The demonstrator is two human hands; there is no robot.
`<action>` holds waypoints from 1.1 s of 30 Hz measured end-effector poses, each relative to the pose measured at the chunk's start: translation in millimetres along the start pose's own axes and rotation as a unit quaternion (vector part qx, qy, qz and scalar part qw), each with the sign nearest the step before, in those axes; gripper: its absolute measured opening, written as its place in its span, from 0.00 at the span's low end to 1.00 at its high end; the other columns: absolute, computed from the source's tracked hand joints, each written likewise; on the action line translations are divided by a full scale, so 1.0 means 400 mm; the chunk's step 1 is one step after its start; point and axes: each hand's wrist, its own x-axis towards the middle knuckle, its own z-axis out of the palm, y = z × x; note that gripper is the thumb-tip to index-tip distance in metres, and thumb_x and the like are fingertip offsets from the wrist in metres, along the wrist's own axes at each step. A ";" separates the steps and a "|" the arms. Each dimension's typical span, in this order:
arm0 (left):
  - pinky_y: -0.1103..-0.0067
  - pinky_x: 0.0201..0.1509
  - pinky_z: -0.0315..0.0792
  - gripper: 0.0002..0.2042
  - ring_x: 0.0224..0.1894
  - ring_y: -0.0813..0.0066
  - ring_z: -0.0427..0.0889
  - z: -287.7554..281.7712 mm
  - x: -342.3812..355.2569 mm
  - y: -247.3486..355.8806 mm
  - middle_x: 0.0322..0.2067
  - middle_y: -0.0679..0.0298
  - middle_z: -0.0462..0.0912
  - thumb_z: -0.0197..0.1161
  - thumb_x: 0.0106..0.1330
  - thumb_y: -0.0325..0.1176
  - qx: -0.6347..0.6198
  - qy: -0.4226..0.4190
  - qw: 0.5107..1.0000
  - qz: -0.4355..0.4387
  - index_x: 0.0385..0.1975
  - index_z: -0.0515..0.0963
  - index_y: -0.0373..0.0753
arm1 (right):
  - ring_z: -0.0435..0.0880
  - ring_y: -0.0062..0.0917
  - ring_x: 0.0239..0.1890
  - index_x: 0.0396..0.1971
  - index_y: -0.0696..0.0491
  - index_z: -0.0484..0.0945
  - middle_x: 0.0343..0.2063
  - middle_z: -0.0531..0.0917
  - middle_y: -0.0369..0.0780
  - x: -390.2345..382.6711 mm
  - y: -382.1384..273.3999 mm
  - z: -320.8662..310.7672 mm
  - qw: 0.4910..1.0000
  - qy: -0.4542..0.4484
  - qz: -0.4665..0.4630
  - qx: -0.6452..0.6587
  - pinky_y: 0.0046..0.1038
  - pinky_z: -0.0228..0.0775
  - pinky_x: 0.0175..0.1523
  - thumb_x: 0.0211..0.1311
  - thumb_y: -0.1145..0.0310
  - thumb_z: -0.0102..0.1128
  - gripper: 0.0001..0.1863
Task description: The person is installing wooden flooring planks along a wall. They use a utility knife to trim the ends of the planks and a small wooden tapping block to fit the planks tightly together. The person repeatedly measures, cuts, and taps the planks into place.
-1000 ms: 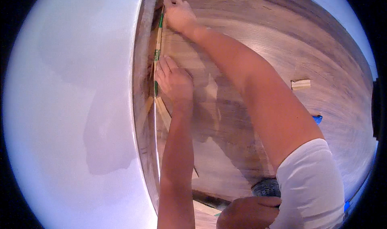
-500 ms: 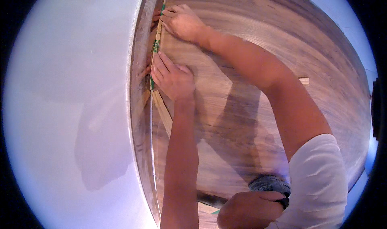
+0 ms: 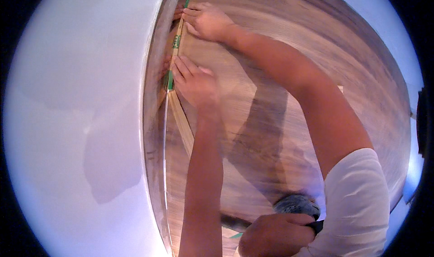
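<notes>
A long wood-grain floor plank lies on the floor, its pale edge running along the foot of the white wall. Small green strips sit on that edge. My left hand rests on the plank with its fingers hooked over the edge next to a green strip. My right hand grips the same edge farther along, near the top of the view. Both arms reach forward over the plank.
Wood-look flooring spreads to the right. A small pale offcut lies on it beyond my right arm. My knee and a dark grey item are at the bottom. Something blue shows at the right rim.
Both hands sit lower in the view than a second ago, the right one most, still on the plank's edge. The view has drawn nearer to the wall.
</notes>
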 end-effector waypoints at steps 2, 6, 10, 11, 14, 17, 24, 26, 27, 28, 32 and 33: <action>0.57 0.76 0.64 0.28 0.70 0.41 0.69 -0.007 -0.020 0.015 0.68 0.43 0.71 0.58 0.65 0.32 -0.005 -0.002 1.000 0.004 0.65 0.72 0.23 | 0.79 0.36 0.62 0.49 0.57 0.85 0.54 0.86 0.40 -0.009 0.025 0.024 1.000 0.012 -0.019 -0.019 0.42 0.74 0.64 0.70 0.59 0.58 0.18; 0.57 0.78 0.63 0.29 0.70 0.37 0.67 0.000 -0.020 0.000 0.69 0.39 0.68 0.58 0.65 0.31 0.011 -0.012 1.000 0.012 0.64 0.70 0.20 | 0.79 0.35 0.62 0.51 0.56 0.85 0.56 0.86 0.40 0.003 0.007 -0.008 0.998 -0.030 -0.034 -0.033 0.41 0.75 0.62 0.71 0.57 0.57 0.20; 0.56 0.80 0.59 0.29 0.71 0.40 0.66 -0.016 -0.010 0.016 0.69 0.40 0.69 0.57 0.66 0.33 -0.009 -0.025 1.000 -0.012 0.65 0.70 0.20 | 0.82 0.37 0.61 0.51 0.57 0.85 0.54 0.87 0.40 -0.007 0.012 0.000 0.999 0.020 -0.022 -0.018 0.37 0.79 0.62 0.67 0.63 0.61 0.18; 0.57 0.80 0.59 0.29 0.71 0.42 0.67 -0.022 -0.020 0.009 0.68 0.39 0.70 0.57 0.66 0.33 0.003 -0.029 1.000 -0.012 0.65 0.70 0.21 | 0.82 0.37 0.61 0.50 0.58 0.85 0.54 0.87 0.41 -0.016 -0.003 0.002 1.000 0.020 -0.005 -0.005 0.37 0.79 0.61 0.67 0.63 0.61 0.18; 0.57 0.80 0.58 0.29 0.72 0.43 0.68 -0.012 -0.009 0.017 0.68 0.40 0.71 0.57 0.66 0.34 0.005 -0.031 0.999 -0.028 0.65 0.71 0.22 | 0.82 0.39 0.61 0.48 0.59 0.84 0.53 0.86 0.43 0.015 0.005 -0.023 1.000 0.018 0.021 0.015 0.39 0.78 0.61 0.64 0.65 0.62 0.17; 0.57 0.79 0.59 0.30 0.71 0.43 0.68 -0.024 -0.028 0.009 0.68 0.41 0.71 0.57 0.65 0.34 0.005 -0.024 0.999 -0.027 0.65 0.70 0.22 | 0.81 0.41 0.61 0.48 0.60 0.83 0.54 0.85 0.46 0.015 0.005 -0.027 0.999 0.034 0.034 0.001 0.40 0.77 0.63 0.64 0.66 0.62 0.17; 0.55 0.81 0.53 0.32 0.75 0.46 0.64 -0.017 -0.040 0.024 0.71 0.43 0.66 0.57 0.67 0.35 0.031 -0.054 0.997 -0.050 0.69 0.66 0.23 | 0.79 0.46 0.64 0.54 0.60 0.81 0.58 0.84 0.48 0.007 0.037 -0.010 1.000 0.008 0.010 0.000 0.43 0.71 0.69 0.66 0.65 0.60 0.20; 0.55 0.80 0.56 0.31 0.74 0.45 0.65 -0.014 -0.045 0.013 0.70 0.41 0.68 0.56 0.67 0.35 0.038 -0.047 0.998 -0.024 0.68 0.67 0.23 | 0.78 0.47 0.64 0.55 0.59 0.81 0.58 0.83 0.48 0.002 0.029 -0.012 1.000 0.000 0.022 0.005 0.43 0.70 0.70 0.67 0.64 0.60 0.21; 0.55 0.79 0.57 0.31 0.73 0.45 0.66 -0.017 -0.039 0.006 0.70 0.41 0.69 0.55 0.67 0.35 0.043 -0.036 0.998 -0.011 0.68 0.68 0.22 | 0.78 0.47 0.64 0.55 0.59 0.81 0.58 0.83 0.48 0.007 0.023 -0.013 1.000 0.012 0.019 0.005 0.42 0.70 0.71 0.67 0.64 0.60 0.20; 0.55 0.80 0.55 0.32 0.74 0.45 0.65 -0.018 -0.035 0.006 0.71 0.41 0.68 0.55 0.67 0.36 0.037 -0.053 0.998 -0.022 0.69 0.67 0.23 | 0.78 0.47 0.64 0.55 0.59 0.81 0.58 0.83 0.48 0.008 0.015 -0.014 1.000 0.023 0.016 0.005 0.42 0.70 0.71 0.68 0.64 0.60 0.20; 0.54 0.82 0.50 0.33 0.77 0.46 0.60 -0.008 -0.041 0.005 0.73 0.41 0.64 0.52 0.69 0.39 0.042 -0.066 0.996 -0.041 0.71 0.64 0.24 | 0.78 0.44 0.65 0.55 0.59 0.82 0.59 0.83 0.46 0.006 -0.019 -0.036 0.999 -0.002 -0.005 0.036 0.41 0.70 0.71 0.68 0.64 0.60 0.20; 0.54 0.83 0.48 0.33 0.78 0.46 0.59 -0.007 -0.050 0.008 0.74 0.41 0.63 0.52 0.70 0.40 0.050 -0.062 0.996 -0.040 0.72 0.64 0.24 | 0.78 0.43 0.65 0.55 0.59 0.82 0.60 0.83 0.46 -0.017 -0.039 -0.040 0.998 -0.009 -0.013 0.061 0.41 0.70 0.71 0.68 0.64 0.60 0.20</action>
